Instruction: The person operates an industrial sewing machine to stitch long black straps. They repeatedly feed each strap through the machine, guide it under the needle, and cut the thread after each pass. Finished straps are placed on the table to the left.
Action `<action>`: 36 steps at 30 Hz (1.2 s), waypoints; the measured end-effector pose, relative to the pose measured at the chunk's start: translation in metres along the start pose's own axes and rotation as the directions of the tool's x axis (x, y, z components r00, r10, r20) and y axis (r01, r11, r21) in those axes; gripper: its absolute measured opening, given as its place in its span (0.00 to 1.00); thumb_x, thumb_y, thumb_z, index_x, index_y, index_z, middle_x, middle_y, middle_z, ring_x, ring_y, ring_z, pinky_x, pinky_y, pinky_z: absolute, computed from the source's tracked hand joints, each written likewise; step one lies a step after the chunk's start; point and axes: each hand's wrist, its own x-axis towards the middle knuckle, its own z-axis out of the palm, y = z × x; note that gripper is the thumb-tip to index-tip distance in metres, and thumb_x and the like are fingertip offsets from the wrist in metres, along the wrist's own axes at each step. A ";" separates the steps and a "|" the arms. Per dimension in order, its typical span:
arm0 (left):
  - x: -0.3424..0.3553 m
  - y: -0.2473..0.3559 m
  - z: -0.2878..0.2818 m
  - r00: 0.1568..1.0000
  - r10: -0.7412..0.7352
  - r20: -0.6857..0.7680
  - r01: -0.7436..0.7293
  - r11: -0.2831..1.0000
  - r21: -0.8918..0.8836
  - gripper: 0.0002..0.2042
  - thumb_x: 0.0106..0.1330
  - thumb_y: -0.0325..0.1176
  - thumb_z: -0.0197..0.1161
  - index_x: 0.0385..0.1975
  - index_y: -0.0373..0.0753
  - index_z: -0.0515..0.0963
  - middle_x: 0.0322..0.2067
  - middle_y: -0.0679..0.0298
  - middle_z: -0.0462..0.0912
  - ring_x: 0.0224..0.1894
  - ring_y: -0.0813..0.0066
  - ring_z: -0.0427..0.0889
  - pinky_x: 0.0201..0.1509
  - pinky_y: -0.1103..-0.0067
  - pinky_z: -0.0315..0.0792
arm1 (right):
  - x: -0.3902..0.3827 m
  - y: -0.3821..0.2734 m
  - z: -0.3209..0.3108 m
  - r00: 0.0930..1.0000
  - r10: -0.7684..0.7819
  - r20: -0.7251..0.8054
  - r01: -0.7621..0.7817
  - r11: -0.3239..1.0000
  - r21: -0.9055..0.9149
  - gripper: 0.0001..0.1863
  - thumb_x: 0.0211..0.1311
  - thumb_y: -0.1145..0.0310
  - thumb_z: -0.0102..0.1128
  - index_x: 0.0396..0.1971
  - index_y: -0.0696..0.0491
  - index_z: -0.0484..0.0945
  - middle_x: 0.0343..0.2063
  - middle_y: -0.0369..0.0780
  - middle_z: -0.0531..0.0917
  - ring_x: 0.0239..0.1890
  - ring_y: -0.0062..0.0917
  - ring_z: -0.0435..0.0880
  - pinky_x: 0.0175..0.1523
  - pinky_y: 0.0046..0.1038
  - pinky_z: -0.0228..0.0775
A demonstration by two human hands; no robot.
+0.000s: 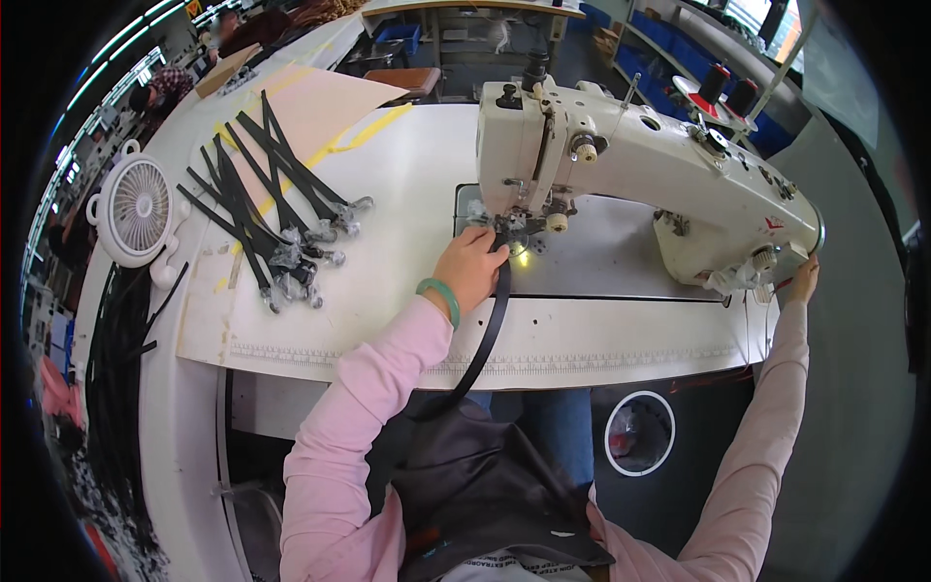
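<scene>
My left hand [469, 267], with a green bangle on its wrist, is closed on a black strap [491, 335] close to the needle area of a white sewing machine [669, 145]. The strap's far end lies by the presser foot, partly hidden by my fingers. From there the strap curves down over the table's front edge towards my lap. At the machine's right end, my right hand [804, 279] grips the handwheel [820, 233]; some of its fingers are out of sight. A small light glows beside the needle.
Several black straps with plastic-wrapped ends [291, 233] lie in a pile on the white table [388, 320], left of the machine. Beyond them is a pinkish sheet [325, 107] with yellow tape. A white fan [139, 209] and long black strips [116, 378] are at far left. Thread spools [715, 83] stand at back right.
</scene>
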 end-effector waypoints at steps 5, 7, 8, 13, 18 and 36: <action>-0.001 -0.002 0.004 0.999 0.003 0.035 -0.003 1.000 0.003 0.15 0.45 0.25 0.60 0.36 0.38 0.78 0.42 0.51 0.75 0.48 0.59 0.70 0.53 0.74 0.67 | -0.017 0.023 -0.002 0.985 -0.131 -0.111 0.139 0.988 0.070 0.23 0.64 0.50 0.41 0.40 0.57 0.69 0.34 0.37 0.75 0.37 0.20 0.72 0.43 0.23 0.66; -0.002 -0.003 0.005 0.999 0.006 0.039 -0.006 1.000 0.011 0.15 0.45 0.25 0.60 0.37 0.38 0.78 0.42 0.51 0.75 0.48 0.59 0.70 0.53 0.74 0.66 | -0.021 0.013 0.004 0.985 -0.117 -0.129 0.143 0.965 0.219 0.23 0.64 0.49 0.41 0.41 0.56 0.69 0.33 0.36 0.74 0.36 0.18 0.72 0.42 0.22 0.66; 0.000 -0.002 0.006 1.000 0.014 0.017 -0.014 1.000 0.003 0.16 0.44 0.24 0.60 0.36 0.38 0.78 0.41 0.52 0.75 0.47 0.59 0.71 0.52 0.74 0.67 | -0.014 0.010 0.000 0.990 -0.107 -0.092 0.128 0.955 0.269 0.23 0.64 0.49 0.41 0.41 0.56 0.69 0.32 0.36 0.74 0.35 0.18 0.72 0.41 0.22 0.66; 0.005 0.000 0.002 1.000 0.004 -0.004 -0.005 1.000 -0.029 0.14 0.44 0.22 0.59 0.34 0.38 0.78 0.40 0.54 0.76 0.46 0.59 0.72 0.50 0.75 0.69 | 0.031 -0.002 -0.020 0.992 -0.127 0.022 0.129 0.979 -0.159 0.23 0.64 0.49 0.40 0.42 0.54 0.71 0.30 0.39 0.78 0.32 0.22 0.76 0.39 0.23 0.67; 0.005 0.006 -0.001 0.999 0.033 -0.021 -0.035 0.994 -0.103 0.12 0.44 0.21 0.60 0.32 0.37 0.79 0.40 0.55 0.76 0.46 0.60 0.72 0.49 0.75 0.70 | 0.123 -0.051 -0.045 0.924 -0.233 0.304 0.382 0.597 -0.706 0.28 0.63 0.46 0.37 0.43 0.56 0.73 0.39 0.46 0.79 0.42 0.36 0.77 0.46 0.32 0.66; 0.004 0.002 0.001 1.000 0.022 0.013 -0.022 1.000 -0.003 0.14 0.42 0.25 0.61 0.32 0.39 0.78 0.39 0.58 0.77 0.46 0.64 0.72 0.49 0.71 0.66 | 0.069 -0.054 -0.002 0.957 -0.281 0.074 0.283 0.847 -0.451 0.27 0.63 0.52 0.42 0.54 0.57 0.66 0.51 0.47 0.71 0.55 0.34 0.69 0.57 0.27 0.59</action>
